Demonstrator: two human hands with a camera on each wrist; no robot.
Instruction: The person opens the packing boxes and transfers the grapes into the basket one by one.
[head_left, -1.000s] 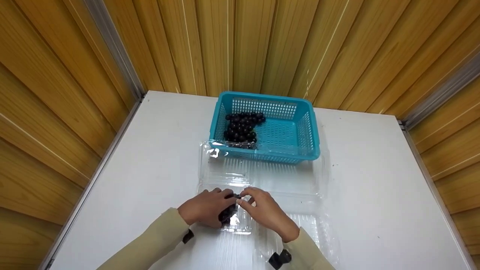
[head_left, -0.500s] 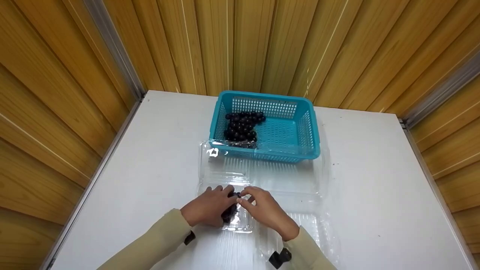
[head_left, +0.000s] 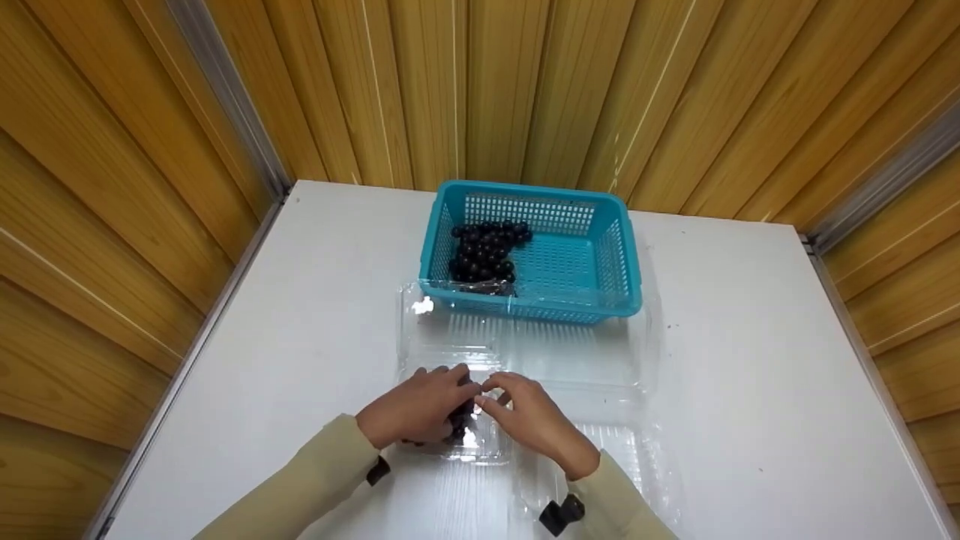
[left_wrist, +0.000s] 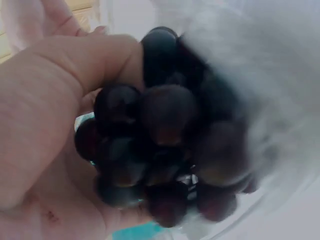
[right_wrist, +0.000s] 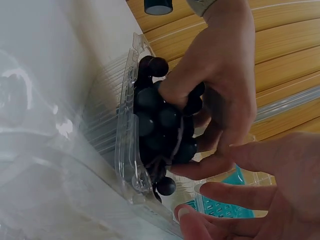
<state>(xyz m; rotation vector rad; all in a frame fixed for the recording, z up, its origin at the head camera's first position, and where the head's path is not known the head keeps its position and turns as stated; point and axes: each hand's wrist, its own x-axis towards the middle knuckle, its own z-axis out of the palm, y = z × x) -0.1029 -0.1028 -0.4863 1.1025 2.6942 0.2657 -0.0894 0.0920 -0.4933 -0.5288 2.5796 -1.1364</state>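
My left hand [head_left: 412,409] grips a bunch of dark grapes [left_wrist: 167,115] at the near left in the head view. Its thumb presses into the bunch, and the other fingers curl round the far side in the right wrist view. The bunch sits inside a clear plastic clamshell box [right_wrist: 125,145], close to its ribbed wall, with a few grapes at the rim. My right hand [head_left: 532,416] hovers just right of the bunch, fingers loosely bent and thumb apart from them, holding nothing. In the head view the left hand hides much of the grapes.
Beyond the hands stands a teal basket [head_left: 636,277] with more dark grapes [head_left: 484,251] in its left side. Clear lids [head_left: 450,337] overlap its near edge. A second clear box [head_left: 645,457] lies under the right forearm. Wood-patterned walls [head_left: 495,90] enclose the white table [head_left: 765,360].
My left hand has turned slightly and its fingertips have shifted forward over the grapes. More grapes show beneath the palm. The right hand stays almost still.
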